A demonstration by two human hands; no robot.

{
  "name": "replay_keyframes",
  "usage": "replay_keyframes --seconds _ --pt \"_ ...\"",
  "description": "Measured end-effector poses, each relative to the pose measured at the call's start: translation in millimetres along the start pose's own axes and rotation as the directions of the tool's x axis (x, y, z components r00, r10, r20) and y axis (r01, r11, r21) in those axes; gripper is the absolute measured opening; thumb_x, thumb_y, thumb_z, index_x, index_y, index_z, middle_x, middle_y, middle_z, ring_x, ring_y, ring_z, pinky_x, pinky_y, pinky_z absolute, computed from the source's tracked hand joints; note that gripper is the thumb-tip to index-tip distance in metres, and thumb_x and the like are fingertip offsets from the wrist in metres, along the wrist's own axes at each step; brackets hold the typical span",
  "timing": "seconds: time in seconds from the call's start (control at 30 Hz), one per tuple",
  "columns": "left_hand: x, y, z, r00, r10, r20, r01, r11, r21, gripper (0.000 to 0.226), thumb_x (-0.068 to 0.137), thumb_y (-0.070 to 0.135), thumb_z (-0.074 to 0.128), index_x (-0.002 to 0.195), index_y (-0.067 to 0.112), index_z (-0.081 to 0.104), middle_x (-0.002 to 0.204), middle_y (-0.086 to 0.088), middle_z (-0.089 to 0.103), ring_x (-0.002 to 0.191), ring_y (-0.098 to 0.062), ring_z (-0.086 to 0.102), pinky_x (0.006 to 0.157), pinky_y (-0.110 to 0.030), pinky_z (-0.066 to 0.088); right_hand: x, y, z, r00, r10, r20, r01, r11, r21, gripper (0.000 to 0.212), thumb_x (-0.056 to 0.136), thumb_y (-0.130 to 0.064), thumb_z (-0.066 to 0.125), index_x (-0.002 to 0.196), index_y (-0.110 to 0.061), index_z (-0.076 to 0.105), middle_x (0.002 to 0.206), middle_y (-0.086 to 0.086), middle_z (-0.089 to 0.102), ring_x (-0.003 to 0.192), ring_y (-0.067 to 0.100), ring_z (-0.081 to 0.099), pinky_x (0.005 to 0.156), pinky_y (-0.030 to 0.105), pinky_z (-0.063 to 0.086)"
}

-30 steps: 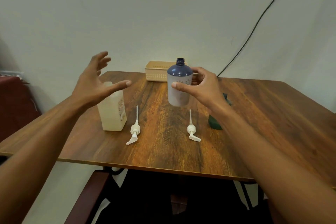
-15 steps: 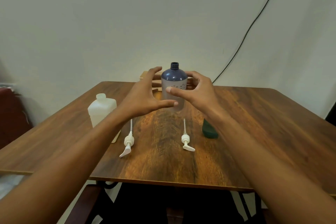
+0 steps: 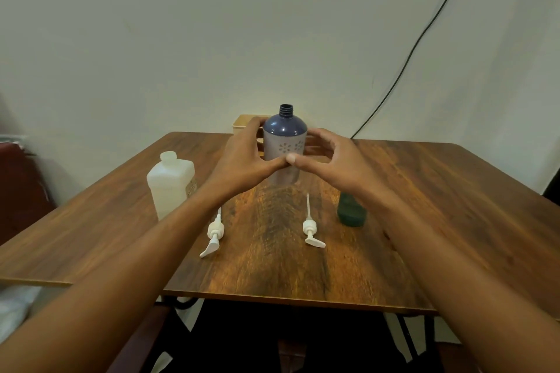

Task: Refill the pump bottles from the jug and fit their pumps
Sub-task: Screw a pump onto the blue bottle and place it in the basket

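Observation:
A pump bottle (image 3: pixel 285 130) with a dark blue shoulder, pale flowered body and open threaded neck stands upright at the table's middle. My left hand (image 3: pixel 242 157) wraps its left side and my right hand (image 3: pixel 330 160) its right side, thumbs touching in front. A white translucent jug (image 3: pixel 169 185), uncapped, stands to the left. Two white pumps lie flat on the table: one (image 3: pixel 215 230) under my left forearm, one (image 3: pixel 310 225) nearer my right. A dark green bottle (image 3: pixel 351 213) sits partly hidden behind my right wrist.
The wooden table (image 3: pixel 454 206) stands against a pale wall. A beige basket (image 3: pixel 242 123) sits behind the bottle at the back edge. A black cable (image 3: pixel 409 54) runs down the wall on the right. A dark red seat (image 3: pixel 18 191) is at the left.
My left hand swung in from above the jug and closed on the bottle's left side. The bottle, earlier held up by my right hand alone, now sits lower between both hands.

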State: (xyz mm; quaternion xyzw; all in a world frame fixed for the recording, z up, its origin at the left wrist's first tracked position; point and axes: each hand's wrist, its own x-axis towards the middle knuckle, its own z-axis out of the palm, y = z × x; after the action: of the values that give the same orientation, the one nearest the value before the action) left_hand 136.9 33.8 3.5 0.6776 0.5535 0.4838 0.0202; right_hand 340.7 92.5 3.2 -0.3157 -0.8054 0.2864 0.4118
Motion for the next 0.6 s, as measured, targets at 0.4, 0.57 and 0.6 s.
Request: replay_keyframes --seconds 0.4,0.57,0.6 --pt "-7 -11 -3 0.998 -0.061 0.008 0.061 0.997 -0.046 0.097 0.064 0.071 0.077 0.143 0.022 0.048 0.137 0.006 0.062 0.108 -0.001 0.057 0.076 -0.008 0.047 -37 60 -10 0.792 -0.071 0.607 0.479 0.689 -0.544 0.041 0.103 -0.018 0.068 0.144 -0.021 0.068 0.15 -0.002 0.065 0.137 0.014 0.061 0.115 0.034 0.05" --pt "-9 -12 -1 0.997 -0.072 0.013 0.072 0.996 -0.05 0.097 0.065 0.068 0.079 0.145 0.021 0.048 0.14 0.002 0.061 0.115 -0.004 0.057 0.083 -0.014 0.05 -39 57 -6 0.73 -0.125 0.672 0.577 0.64 -0.507 0.04 0.101 -0.014 0.071 0.14 -0.023 0.071 0.147 -0.006 0.069 0.136 0.009 0.063 0.113 0.031 0.051" --pt "-9 -12 -1 0.997 -0.073 0.014 0.074 0.996 -0.054 0.097 0.066 0.067 0.079 0.145 0.02 0.048 0.141 0.001 0.061 0.116 -0.005 0.057 0.085 -0.017 0.051 -38 56 -6 0.727 -0.131 0.674 0.584 0.635 -0.506 0.039 0.101 -0.016 0.071 0.139 -0.022 0.072 0.145 -0.006 0.07 0.134 0.009 0.064 0.112 0.03 0.052"
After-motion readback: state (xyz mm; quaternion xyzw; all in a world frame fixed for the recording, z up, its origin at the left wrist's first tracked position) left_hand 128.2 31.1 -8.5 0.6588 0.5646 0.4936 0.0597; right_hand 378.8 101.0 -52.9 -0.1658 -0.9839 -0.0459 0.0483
